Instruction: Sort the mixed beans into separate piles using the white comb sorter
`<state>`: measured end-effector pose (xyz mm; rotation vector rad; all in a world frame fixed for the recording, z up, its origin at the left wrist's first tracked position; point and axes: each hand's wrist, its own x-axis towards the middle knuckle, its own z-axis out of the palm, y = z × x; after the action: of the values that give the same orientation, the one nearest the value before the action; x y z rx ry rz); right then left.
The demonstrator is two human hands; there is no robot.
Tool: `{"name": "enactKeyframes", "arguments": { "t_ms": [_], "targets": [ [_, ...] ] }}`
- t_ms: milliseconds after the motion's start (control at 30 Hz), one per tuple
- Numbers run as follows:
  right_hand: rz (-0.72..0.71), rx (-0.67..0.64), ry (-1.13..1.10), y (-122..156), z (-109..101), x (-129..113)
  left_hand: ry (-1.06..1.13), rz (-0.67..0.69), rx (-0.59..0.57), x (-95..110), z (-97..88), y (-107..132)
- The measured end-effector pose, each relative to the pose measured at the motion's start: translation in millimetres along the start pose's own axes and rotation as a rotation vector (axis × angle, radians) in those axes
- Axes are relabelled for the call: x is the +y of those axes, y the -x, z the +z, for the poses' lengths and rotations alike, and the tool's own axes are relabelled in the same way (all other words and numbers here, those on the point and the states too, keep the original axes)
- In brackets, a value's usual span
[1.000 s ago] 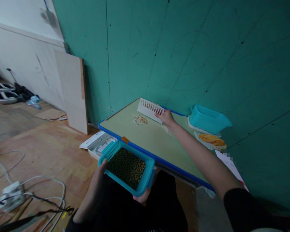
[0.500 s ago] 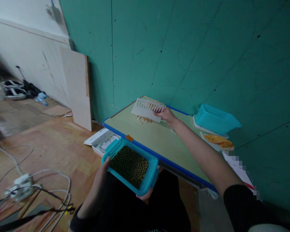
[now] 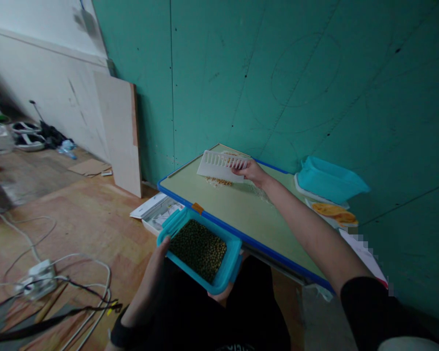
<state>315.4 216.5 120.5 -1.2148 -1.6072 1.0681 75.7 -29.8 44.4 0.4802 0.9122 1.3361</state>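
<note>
My left hand (image 3: 160, 253) grips the near left corner of a teal box (image 3: 227, 273) full of small dark green beans (image 3: 199, 248), held just below the table's front edge. My right hand (image 3: 251, 172) reaches far across the green table (image 3: 237, 209) and holds a white slotted plastic tray (image 3: 219, 166), tilted over a small heap of pale yellow grains (image 3: 216, 182). A few grains lie in the tray's slots.
A teal lid (image 3: 329, 179) rests on a white tray at the table's right, beside a dish with yellow pieces (image 3: 332, 211). Papers and a white tray (image 3: 154, 214) lie on the wooden floor. A power strip with cables (image 3: 40, 282) lies at left. A board (image 3: 120, 136) leans on the wall.
My right hand has swept the white slotted tray leftward and down over the heap of pale grains. The teal box stays in my left hand.
</note>
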Motion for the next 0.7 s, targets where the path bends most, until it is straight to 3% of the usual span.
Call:
{"name": "enactKeyframes", "arguments": {
  "t_ms": [67,233,400,700],
  "targets": [
    [0.009,-0.02,0.006,2,1,-2,0.057,-0.037,-0.038,1,1.6,1],
    [0.023,-0.065,0.025,7,-2,-7,-0.119,0.041,0.199,-1,-5.7,-6],
    [0.033,-0.118,0.035,13,-6,-11,-0.171,0.088,0.287,-2,-13.4,-6],
    [0.014,-0.207,0.026,19,-9,-12,-0.212,0.121,0.285,-1,-12.8,-8]
  ]
}}
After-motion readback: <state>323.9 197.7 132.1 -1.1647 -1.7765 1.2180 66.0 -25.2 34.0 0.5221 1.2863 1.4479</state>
